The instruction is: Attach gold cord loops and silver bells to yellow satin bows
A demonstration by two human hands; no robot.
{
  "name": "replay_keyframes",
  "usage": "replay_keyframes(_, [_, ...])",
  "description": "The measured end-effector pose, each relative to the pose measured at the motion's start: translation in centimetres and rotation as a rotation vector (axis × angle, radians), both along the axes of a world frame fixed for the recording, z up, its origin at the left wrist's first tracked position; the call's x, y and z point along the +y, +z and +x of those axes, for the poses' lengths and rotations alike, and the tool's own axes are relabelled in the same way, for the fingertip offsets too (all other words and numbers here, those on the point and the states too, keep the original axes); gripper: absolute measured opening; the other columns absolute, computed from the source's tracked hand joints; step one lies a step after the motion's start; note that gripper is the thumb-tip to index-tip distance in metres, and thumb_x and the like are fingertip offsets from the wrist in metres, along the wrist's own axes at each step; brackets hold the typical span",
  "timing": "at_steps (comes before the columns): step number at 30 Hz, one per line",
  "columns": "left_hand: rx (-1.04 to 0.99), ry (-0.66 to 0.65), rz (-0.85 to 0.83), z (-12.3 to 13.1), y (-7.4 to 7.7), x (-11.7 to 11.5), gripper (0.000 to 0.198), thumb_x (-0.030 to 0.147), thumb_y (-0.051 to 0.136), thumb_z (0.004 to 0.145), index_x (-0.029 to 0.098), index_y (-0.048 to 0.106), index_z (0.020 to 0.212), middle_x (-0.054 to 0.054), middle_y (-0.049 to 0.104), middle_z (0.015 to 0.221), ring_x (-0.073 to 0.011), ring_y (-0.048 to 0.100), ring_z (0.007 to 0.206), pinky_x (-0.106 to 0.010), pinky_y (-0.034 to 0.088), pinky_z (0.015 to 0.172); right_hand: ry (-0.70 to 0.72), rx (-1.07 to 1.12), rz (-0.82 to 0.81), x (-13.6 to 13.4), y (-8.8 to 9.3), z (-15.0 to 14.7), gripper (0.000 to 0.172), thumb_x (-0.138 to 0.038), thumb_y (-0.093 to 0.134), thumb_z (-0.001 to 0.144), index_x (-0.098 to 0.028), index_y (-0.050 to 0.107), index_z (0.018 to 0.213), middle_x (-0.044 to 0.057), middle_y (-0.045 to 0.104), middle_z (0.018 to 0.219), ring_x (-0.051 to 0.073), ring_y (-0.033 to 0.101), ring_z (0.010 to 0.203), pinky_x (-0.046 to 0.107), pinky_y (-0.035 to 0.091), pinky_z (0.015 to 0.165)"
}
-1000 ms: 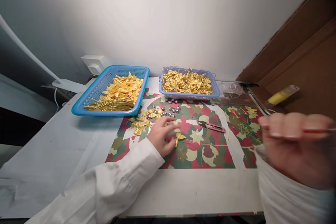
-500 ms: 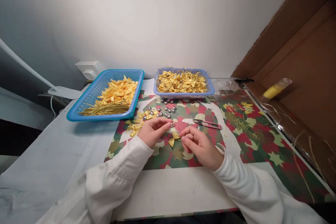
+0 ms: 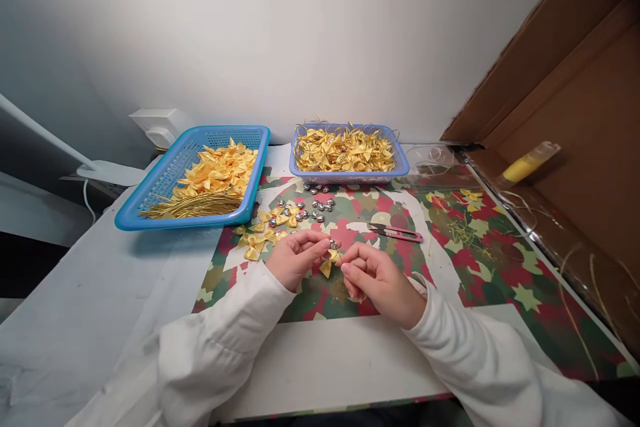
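My left hand (image 3: 300,259) is closed, with thumb and forefinger pinching a small silver jingle bell (image 3: 334,244). Close beside it, my right hand (image 3: 377,277) is closed in a pinch on a thin needle (image 3: 341,256), whose tip points up at the bell. Whether the tip is through the bell's loop is too small to tell. A gold ribbon bow (image 3: 327,268) is right at the right fingertips, below the bell. More silver bells (image 3: 318,215) and loose gold bows (image 3: 255,245) lie on the table beyond my left hand.
Pink-handled thread snips (image 3: 397,233) lie beyond my right hand. A blue basket (image 3: 125,217) holds gold bows and gold cords; a second basket (image 3: 350,178) holds corded bows. Yellow thread scraps (image 3: 463,233) are at right, near a cardboard wall (image 3: 575,80) and yellow tube (image 3: 530,163).
My hands have come closer together. The bell in my left hand has moved right, to the needle's tip. The view has shifted slightly.
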State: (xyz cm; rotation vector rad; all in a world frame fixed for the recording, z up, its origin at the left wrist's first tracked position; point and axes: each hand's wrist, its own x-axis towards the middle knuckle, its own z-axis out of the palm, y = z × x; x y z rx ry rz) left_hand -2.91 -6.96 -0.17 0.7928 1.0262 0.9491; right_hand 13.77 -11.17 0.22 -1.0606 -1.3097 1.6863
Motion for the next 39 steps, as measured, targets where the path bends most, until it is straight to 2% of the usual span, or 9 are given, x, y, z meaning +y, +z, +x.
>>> replay_keyframes(3, [-0.009,0.005,-0.035,0.1,0.2,-0.1,0.045,0.043,0.088,0.040,0.012,0.067,0.065,0.000,0.067,0.055,-0.0057,0.054,0.045,-0.016,0.042,0.043,-0.003,-0.012,-0.002,0.0,0.1,0.0,0.027,-0.043,0.053,0.086,-0.019,0.047,0.079,-0.007,0.050,0.051,0.007,0.040,0.044,0.023,0.035,0.047])
replay_keyframes(9, [-0.066,-0.028,-0.084,-0.1,0.3,-0.3,0.038,0.033,0.088,0.048,0.014,0.064,0.069,-0.002,0.072,0.065,-0.0148,0.069,0.063,-0.021,0.050,0.056,-0.016,-0.008,-0.027,0.0,0.5,-0.2,0.027,-0.044,0.055,0.084,-0.019,0.048,0.078,-0.007,0.051,0.050,0.007,0.041,0.043,0.022,0.036,0.046])
replay_keyframes(13, [-0.098,-0.039,-0.109,-0.2,0.1,-0.4,0.039,0.028,0.088,0.048,0.014,0.061,0.072,-0.002,0.074,0.071,-0.0151,0.070,0.067,-0.023,0.053,0.063,-0.018,0.011,-0.082,0.0,0.6,-0.2,0.027,-0.043,0.057,0.081,-0.019,0.047,0.076,-0.007,0.052,0.047,0.006,0.040,0.039,0.021,0.033,0.042])
replay_keyframes(19, [-0.131,-0.066,-0.034,0.0,-0.9,-0.8,0.037,0.025,0.088,0.051,0.015,0.059,0.072,0.000,0.072,0.068,-0.0113,0.067,0.065,-0.022,0.053,0.065,-0.025,0.071,-0.107,0.2,0.4,-0.1,0.026,-0.042,0.059,0.080,-0.018,0.048,0.076,-0.009,0.050,0.045,0.005,0.039,0.036,0.020,0.031,0.040])
replay_keyframes(24, [-0.147,-0.128,0.052,0.0,-1.7,-1.1,0.046,0.021,0.087,0.052,0.016,0.061,0.090,-0.001,0.071,0.074,-0.0146,0.067,0.076,-0.027,0.054,0.074,-0.078,0.012,-0.039,0.1,0.2,-0.1,0.029,-0.044,0.060,0.080,-0.019,0.048,0.075,-0.005,0.055,0.051,0.008,0.047,0.043,0.022,0.040,0.045])
replay_keyframes(26, [-0.111,-0.164,0.101,0.0,-1.6,-1.2,0.041,0.026,0.085,0.055,0.016,0.064,0.089,-0.003,0.071,0.077,-0.0158,0.067,0.076,-0.029,0.054,0.073,-0.102,0.003,0.017,-0.1,0.1,0.0,0.027,-0.043,0.060,0.082,-0.019,0.048,0.077,-0.005,0.057,0.055,0.009,0.051,0.048,0.023,0.044,0.050])
replay_keyframes(30, [-0.013,-0.190,0.294,0.1,-1.0,-1.4,0.022,0.036,0.076,0.068,0.016,0.067,0.067,-0.006,0.070,0.078,-0.0186,0.065,0.079,-0.032,0.053,0.074,-0.053,-0.015,0.092,-0.3,0.0,0.3,0.020,-0.039,0.054,0.088,-0.022,0.046,0.091,-0.004,0.061,0.062,0.011,0.057,0.056,0.025,0.048,0.057])
replay_keyframes(34, [0.171,-0.111,0.550,0.3,-0.2,-1.7,0.013,0.027,0.070,0.073,0.017,0.066,0.066,-0.005,0.062,0.076,-0.0165,0.058,0.074,-0.029,0.049,0.067,-0.013,-0.169,0.243,-0.3,0.3,0.4,0.015,-0.032,0.051,0.090,-0.021,0.053,0.100,0.002,0.066,0.077,0.014,0.063,0.070,0.026,0.050,0.063])
replay_keyframes(39, [0.442,-0.069,0.792,0.3,0.6,-2.0,0.008,0.019,0.062,0.076,0.018,0.065,0.068,-0.001,0.047,0.073,-0.0148,0.049,0.070,-0.028,0.042,0.063,-0.122,-0.334,0.469,0.1,0.6,0.2,0.010,-0.024,0.060,0.084,-0.021,0.066,0.090,0.006,0.069,0.090,0.019,0.061,0.085,0.030,0.049,0.069])
